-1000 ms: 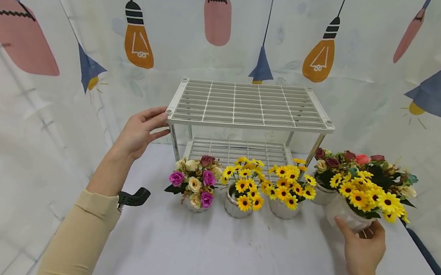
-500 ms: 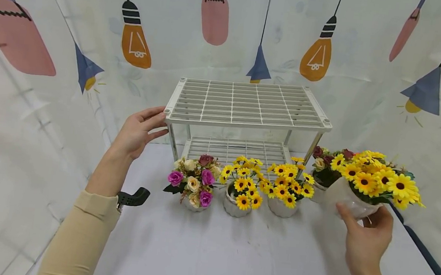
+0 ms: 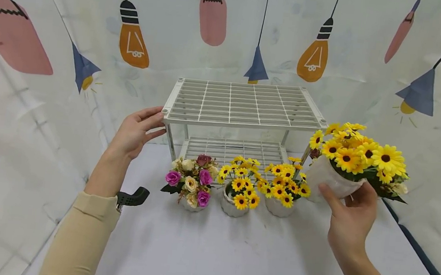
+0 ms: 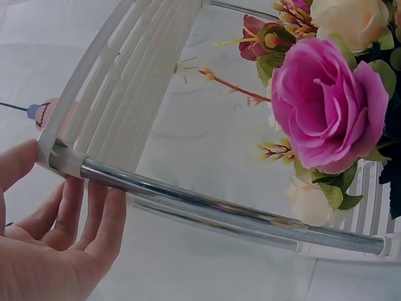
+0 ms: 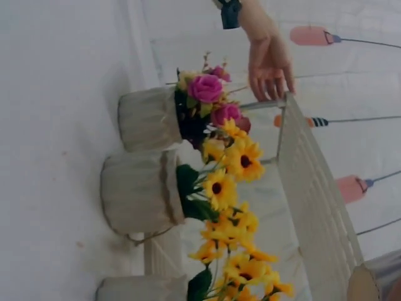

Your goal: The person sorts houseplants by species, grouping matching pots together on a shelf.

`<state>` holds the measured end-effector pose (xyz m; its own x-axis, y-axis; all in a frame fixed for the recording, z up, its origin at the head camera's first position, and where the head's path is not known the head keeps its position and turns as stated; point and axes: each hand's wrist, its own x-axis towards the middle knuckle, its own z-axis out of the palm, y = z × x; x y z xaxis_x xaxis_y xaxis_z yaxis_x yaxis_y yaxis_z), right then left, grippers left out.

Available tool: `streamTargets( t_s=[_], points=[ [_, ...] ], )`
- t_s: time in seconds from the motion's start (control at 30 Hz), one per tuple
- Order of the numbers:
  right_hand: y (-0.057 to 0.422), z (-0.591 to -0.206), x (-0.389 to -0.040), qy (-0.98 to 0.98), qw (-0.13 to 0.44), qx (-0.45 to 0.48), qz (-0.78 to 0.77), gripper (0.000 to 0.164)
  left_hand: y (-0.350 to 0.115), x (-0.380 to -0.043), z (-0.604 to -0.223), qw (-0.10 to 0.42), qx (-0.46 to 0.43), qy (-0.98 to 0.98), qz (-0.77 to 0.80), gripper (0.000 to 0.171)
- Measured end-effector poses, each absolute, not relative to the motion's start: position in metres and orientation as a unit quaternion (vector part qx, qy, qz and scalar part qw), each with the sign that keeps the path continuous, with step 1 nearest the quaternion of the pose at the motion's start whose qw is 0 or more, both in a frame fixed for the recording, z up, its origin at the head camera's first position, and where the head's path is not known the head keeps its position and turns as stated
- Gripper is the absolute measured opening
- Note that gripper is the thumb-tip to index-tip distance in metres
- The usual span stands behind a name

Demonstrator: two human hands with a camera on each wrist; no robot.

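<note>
White pot [image 3: 330, 179] tilts in the curled right grip [image 3: 354, 217]; left grip [image 3: 135, 133], fingers loosely straight, touches the rack [image 3: 206, 123].

In the head view we are losing most of a bouquet [image 3: 392, 188] behind the sunflower pot [image 3: 330, 180], plus some fingertips of the right hand [image 3: 352, 217]. Front flowers [image 3: 238, 184] are hiding part of the lower shelf [image 3: 235, 147] from us. We are finding the rose bunch [image 4: 329, 103] cropped in the left wrist view, the lowest pot [image 5: 141, 290] in the right.
</note>
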<state>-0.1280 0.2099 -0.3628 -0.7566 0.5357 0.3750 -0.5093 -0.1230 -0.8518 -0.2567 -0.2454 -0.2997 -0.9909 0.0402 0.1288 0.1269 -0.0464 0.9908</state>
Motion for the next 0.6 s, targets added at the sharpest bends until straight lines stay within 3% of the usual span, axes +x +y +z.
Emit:
streamTargets(
  t_s=[0.27,0.6],
  points=[
    [0.182,-0.337,-0.142,-0.533,0.36,0.071,0.763,0.065,-0.247,-0.255,-0.297,0.023,-0.055,-0.688,-0.723,0.065],
    [0.145,-0.312,-0.161,-0.56,0.278,0.065,0.778,0.064,-0.245,-0.254,-0.294,0.017,-0.045,-0.694,-0.718,0.064]
  ],
)
